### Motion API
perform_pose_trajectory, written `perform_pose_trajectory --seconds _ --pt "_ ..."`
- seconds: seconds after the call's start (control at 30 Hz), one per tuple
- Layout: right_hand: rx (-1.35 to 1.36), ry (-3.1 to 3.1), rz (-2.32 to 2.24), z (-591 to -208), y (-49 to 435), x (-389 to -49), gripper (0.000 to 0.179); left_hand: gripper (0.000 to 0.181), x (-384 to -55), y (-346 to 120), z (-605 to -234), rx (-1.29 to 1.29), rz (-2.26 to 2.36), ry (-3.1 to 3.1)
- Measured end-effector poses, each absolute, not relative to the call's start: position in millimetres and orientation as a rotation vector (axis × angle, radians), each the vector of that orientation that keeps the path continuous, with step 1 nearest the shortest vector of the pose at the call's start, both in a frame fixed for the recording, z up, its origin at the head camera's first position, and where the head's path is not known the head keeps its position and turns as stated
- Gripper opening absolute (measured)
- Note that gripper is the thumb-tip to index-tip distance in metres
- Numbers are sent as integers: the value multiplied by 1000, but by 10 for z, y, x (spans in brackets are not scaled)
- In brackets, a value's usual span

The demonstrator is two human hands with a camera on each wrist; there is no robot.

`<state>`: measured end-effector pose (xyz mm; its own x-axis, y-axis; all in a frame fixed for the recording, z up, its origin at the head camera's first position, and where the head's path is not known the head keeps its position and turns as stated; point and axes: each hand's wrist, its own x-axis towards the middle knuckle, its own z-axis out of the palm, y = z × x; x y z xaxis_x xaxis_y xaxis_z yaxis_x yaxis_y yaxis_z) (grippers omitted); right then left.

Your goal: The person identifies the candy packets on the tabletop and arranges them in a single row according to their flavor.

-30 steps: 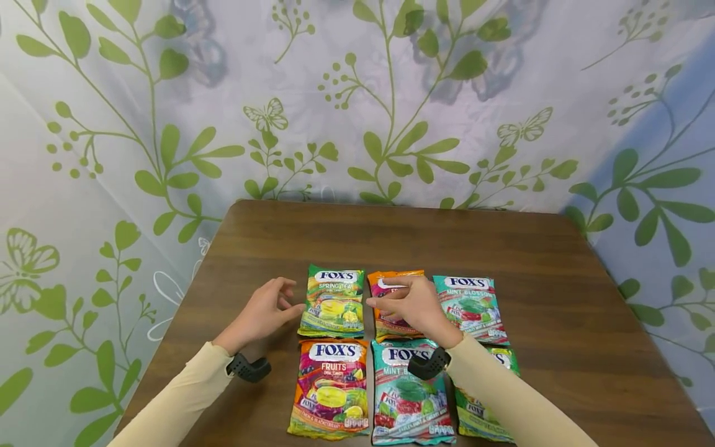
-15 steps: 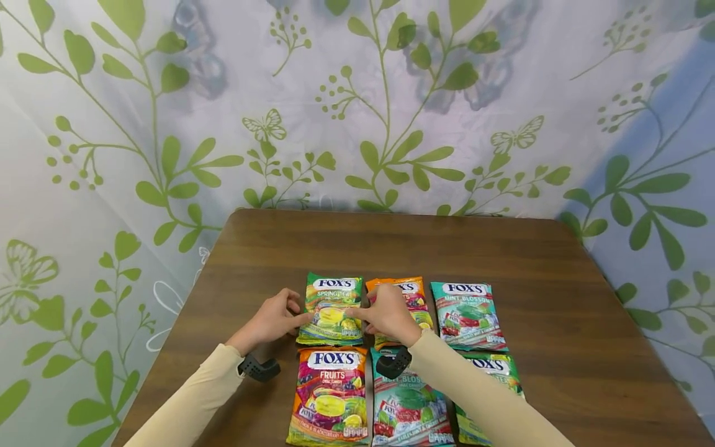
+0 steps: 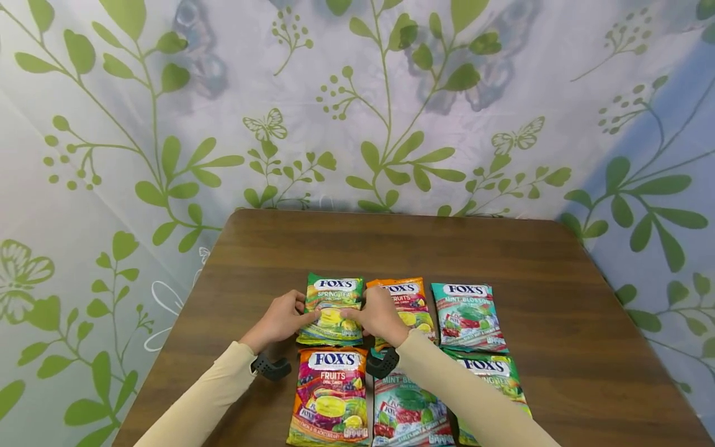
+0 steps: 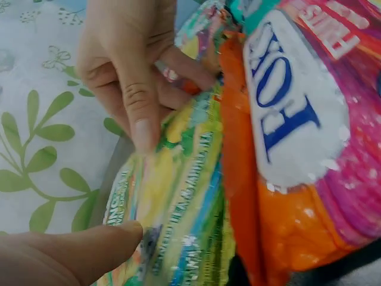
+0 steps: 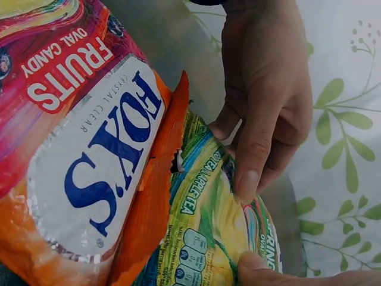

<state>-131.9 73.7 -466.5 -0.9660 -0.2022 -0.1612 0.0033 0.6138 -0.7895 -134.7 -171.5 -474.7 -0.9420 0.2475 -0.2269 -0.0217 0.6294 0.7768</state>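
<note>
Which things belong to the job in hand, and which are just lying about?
In the job:
Far Spring Tea bag, held by left hand and right hand

Apparently just lying about, unheld:
Far Fruits bag
Far Mint Blossom bag
Near Fruits bag
Near Mint Blossom bag
Near Spring Tea bag

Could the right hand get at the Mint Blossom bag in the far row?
Probably yes: that Mint Blossom bag lies uncovered, just past a Fruits bag. The right hand would likely first release the Spring Tea bag it holds.

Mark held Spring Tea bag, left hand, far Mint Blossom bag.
Held Spring Tea bag (image 3: 331, 320): head view, printed front.
Left hand (image 3: 279, 319): head view, its back.
Far Mint Blossom bag (image 3: 468, 316): head view, printed front.
</note>
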Motion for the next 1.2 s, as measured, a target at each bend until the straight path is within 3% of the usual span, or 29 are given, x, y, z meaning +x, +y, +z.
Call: perform_pose_trajectory --seconds 0.27,0.53,0.7,1.2 --pt "-159 2618 -1270 -4645 684 -1316 33 49 -1347 -1728 -4758 280 1202 2580" --pt "-214 2613 -1306 -4541 586 -1434 52 48 -1453 -1878 -4685 308 1173 2631" --pt "-246 2566 -1373 -4527 461 -1632 63 43 -1605 -2015 -4633 297 1128 2695" --pt "-165 2387 -1612 -4589 -47 -2254 69 47 -2174 -2502 -4544 290 1049 2757"
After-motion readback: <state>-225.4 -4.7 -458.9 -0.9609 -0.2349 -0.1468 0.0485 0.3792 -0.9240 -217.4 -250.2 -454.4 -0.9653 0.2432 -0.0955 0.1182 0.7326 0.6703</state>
